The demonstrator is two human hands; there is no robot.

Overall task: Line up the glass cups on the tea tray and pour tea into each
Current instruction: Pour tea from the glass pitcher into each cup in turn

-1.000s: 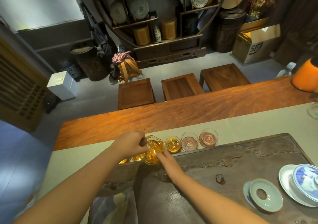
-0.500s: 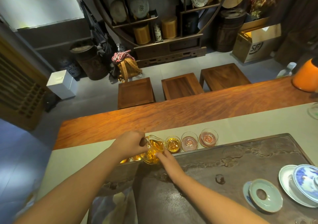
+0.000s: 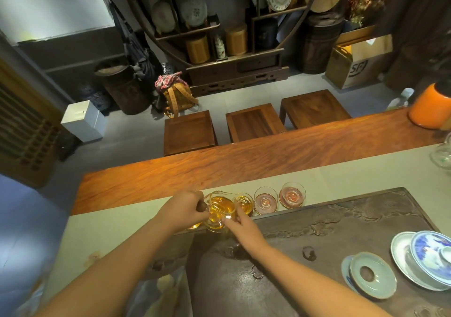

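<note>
The long wooden tabletop (image 3: pixel 244 160) carries a pale runner and the dark carved tea tray (image 3: pixel 341 243), the landmark here. Beyond the tray's far edge stand three wooden stools (image 3: pixel 253 123) on the floor. On the tray's near right sit a blue-and-white lidded bowl (image 3: pixel 432 253) and a pale ring-shaped saucer (image 3: pixel 372 274). Along the tray's far edge the glass cups line up — one amber-filled cup (image 3: pixel 244 203), two empty cups (image 3: pixel 266 201). The left hand (image 3: pixel 185 207) has its fingers closed on the handle of the glass pitcher (image 3: pixel 219 209), tilted over the row; the right hand (image 3: pixel 244 226) touches the pitcher's base with its fingertips — both hide further cups at the tray's left.
</note>
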